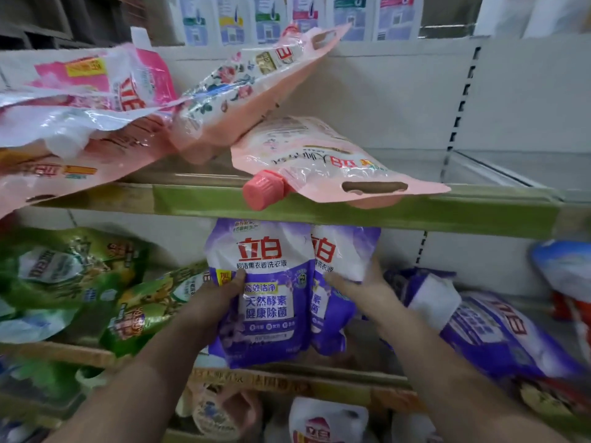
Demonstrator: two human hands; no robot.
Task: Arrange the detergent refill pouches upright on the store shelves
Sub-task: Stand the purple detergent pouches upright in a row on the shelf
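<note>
Two purple detergent refill pouches stand upright side by side on the middle shelf (319,367), their tops just under the green edge of the shelf above. The front purple pouch (265,292) faces outward with its red logo and white text panel in plain sight; the second purple pouch (335,282) sits just to its right, partly tucked behind it.

The person's left hand (217,302) grips the left edge of the front pouch, thumb pressed on its face and fingers curled round behind. The right hand (361,282) holds the right side of the second pouch, fingers wrapped round its white upper part. Both pouches sit between the two hands, held together.

To the right, another purple pouch (486,334) lies flat and slanted on the same shelf, near the right forearm. To the left, green pouches (76,282) lie tumbled in a heap.

On the upper shelf (383,207), pink pouches lie on their sides: one pink pouch with a pink cap (319,161) hangs over the front edge, cap pointing outward, and a floral pink pouch (243,87) leans diagonally above it. More pink and white pouches (80,100) pile up at the far left.
</note>
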